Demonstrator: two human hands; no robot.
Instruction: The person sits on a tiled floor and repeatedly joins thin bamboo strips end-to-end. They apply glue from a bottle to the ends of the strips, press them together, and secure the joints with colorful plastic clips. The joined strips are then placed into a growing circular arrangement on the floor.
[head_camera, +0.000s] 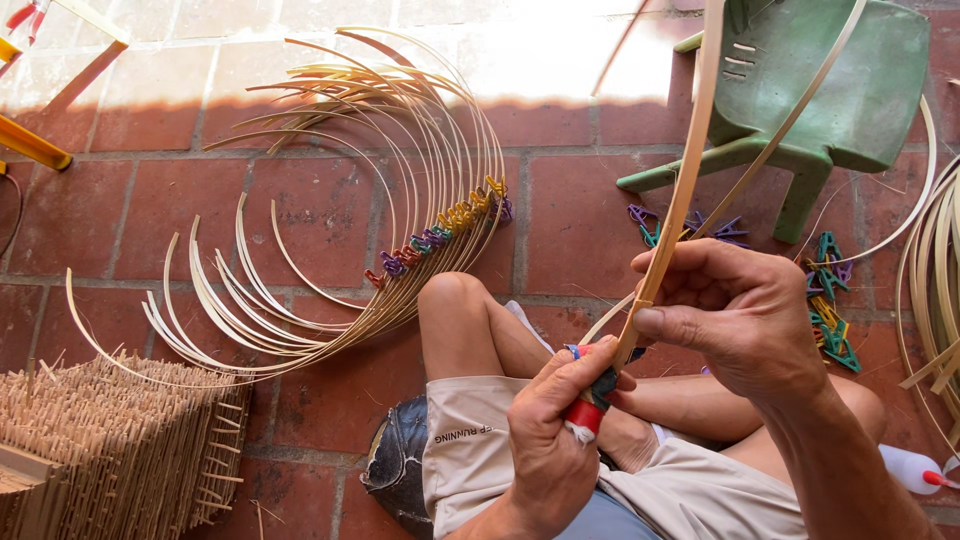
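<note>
Close to the camera, above the person's bent knees, two hands work on one bamboo strip (672, 225). The left hand (555, 430) has its grip closed around a small tool with a red and blue wrapped handle (590, 405), and the tool tip touches the lower end of the strip. The right hand (735, 315) pinches the same strip between thumb and fingers, a little higher; the strip rises from there toward the top edge. One thinner strip (790, 115) crosses behind it.

At the lower left stands one bundle of short thin sticks (110, 450). At the lower right edge lies one white bottle with a red cap (915, 470).

Farther away on the red brick floor (570, 210) lies one big fan of curved bamboo strips (330, 200), too many to count, held together by a row of coloured clips (445, 230). More loose clips (825, 305) lie right of the hands in two small heaps. Beyond them stands one green plastic stool (830, 85). More curved strips (935, 270) lie at the right edge.
</note>
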